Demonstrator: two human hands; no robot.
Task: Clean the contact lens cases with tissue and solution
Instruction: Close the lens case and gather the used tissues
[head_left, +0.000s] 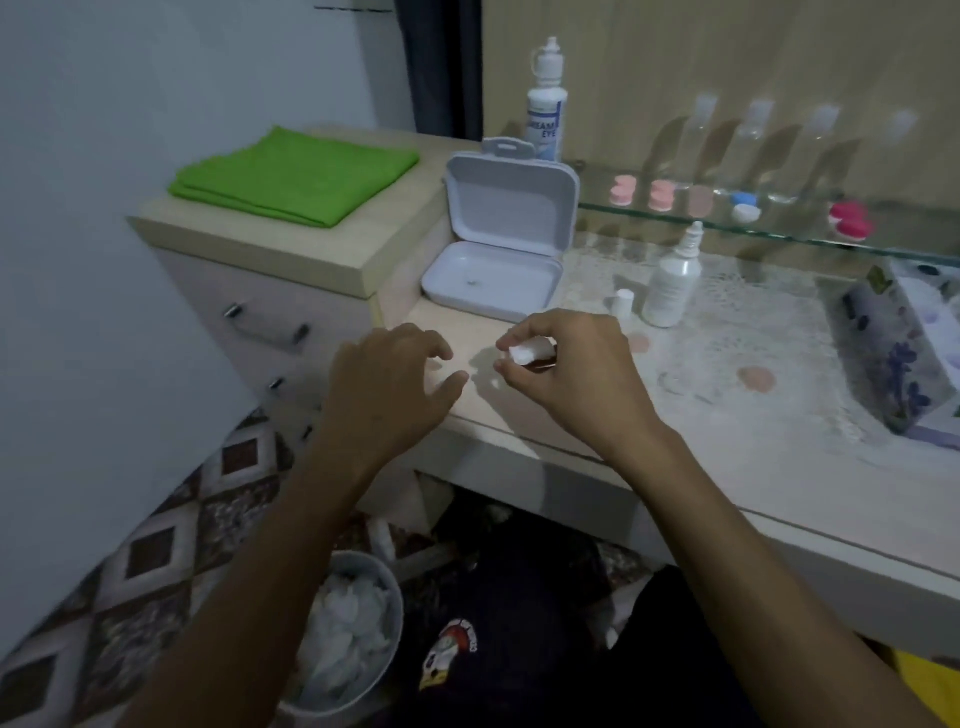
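We hold a small wad of tissue (529, 351) pinched in the curled fingers of our right hand (566, 374), pressed against a dark little lens case (543, 362) that peeks out under those fingers, just above the front edge of the counter (727, 467). Our left hand (387, 382) hovers close beside it with fingers spread and loosely bent, gripping nothing.

Just behind our hands a white hinged box (506, 239) stands open, its lid upright. To the right of it an uncapped white dropper bottle (672, 280) stands on the counter with its small cap (622, 303) next to it. A taller solution bottle (545, 104) stands behind the box.

On the glass shelf (779, 231) further back we see pink lens cases (641, 191), a blue and white one (745, 206), and a red one (851, 222). A folded green cloth (293, 174) lies on the drawer unit (270, 270) to the left. A patterned tissue box (906, 348) sits at the far right. Below, on the floor, a bin (348, 634) holds crumpled tissues.
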